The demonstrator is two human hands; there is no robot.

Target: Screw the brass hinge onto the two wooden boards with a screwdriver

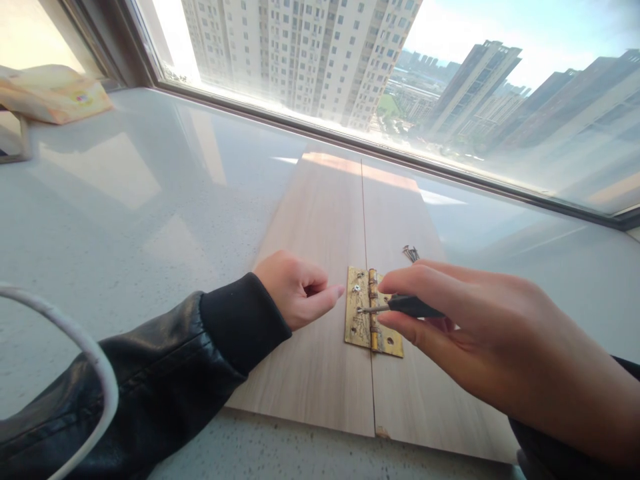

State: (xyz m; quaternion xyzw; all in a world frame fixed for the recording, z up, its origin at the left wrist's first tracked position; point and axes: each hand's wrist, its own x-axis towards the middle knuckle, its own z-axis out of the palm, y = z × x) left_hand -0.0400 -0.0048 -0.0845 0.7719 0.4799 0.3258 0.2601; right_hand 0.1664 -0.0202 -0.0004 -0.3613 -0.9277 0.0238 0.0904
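My right hand [480,327] grips a small screwdriver [415,306] by its black handle, the thin shaft pointing left. Its tip meets a screw [359,311] in the left leaf of a worn brass hinge [390,347]. Another screw [357,288] with a cross head sits higher in that leaf. The hinge lies across the seam between two pale wooden boards [320,373]. My left hand [300,290] rests on the left board, its fingers curled in and its thumb stretched toward the hinge; nothing shows in it.
Several loose screws [411,253] lie on the right board, beyond my right hand. The boards rest on a speckled white sill [165,267] below a window. A white cable [103,373] loops over my left sleeve. At the far left sits a soft yellowish packet [60,93].
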